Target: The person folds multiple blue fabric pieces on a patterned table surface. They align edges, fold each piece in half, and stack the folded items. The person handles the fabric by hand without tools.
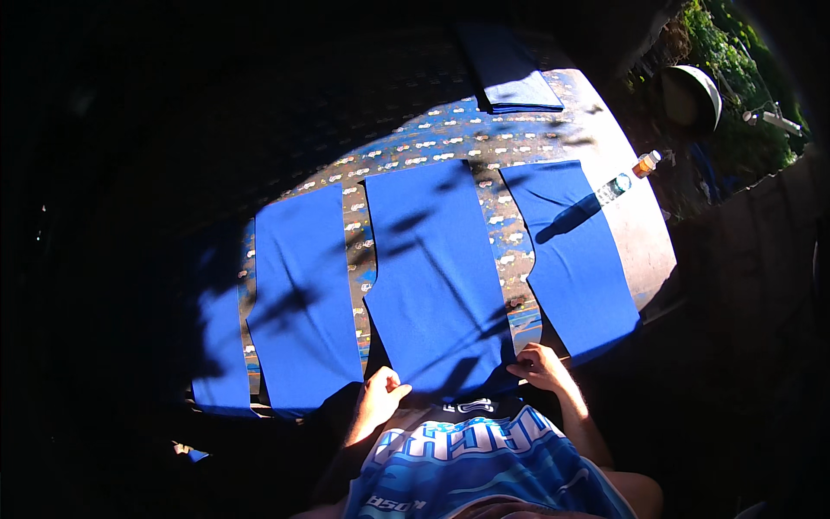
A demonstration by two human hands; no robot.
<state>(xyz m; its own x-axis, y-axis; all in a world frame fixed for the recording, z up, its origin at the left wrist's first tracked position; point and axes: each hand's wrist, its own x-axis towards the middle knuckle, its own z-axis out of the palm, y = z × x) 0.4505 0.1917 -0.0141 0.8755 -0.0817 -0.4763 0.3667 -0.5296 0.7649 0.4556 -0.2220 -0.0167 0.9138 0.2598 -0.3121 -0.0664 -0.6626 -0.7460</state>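
Note:
A blue cut cloth panel (437, 268) lies in the middle, its near edge reaching the table's front edge by my body. My left hand (383, 396) has its fingers closed at the near left corner of this panel. At the near right corner my right hand (539, 367) pinches the cloth. Faint creases and leaf-like shadows cross the panel. A similar blue panel (307, 298) is spread to its left, and another (579, 259) to its right. Farther left, a further blue panel (222, 324) is partly lost in shadow.
The table (510, 233) has a worn, patterned surface. Folded blue cloth (519, 91) lies at the far side. A clear bottle (615, 188) and a bottle with orange-brown contents (645, 164) are near the right edge. Beyond are a round pale object (694, 97) and greenery. Deep shadow covers the left.

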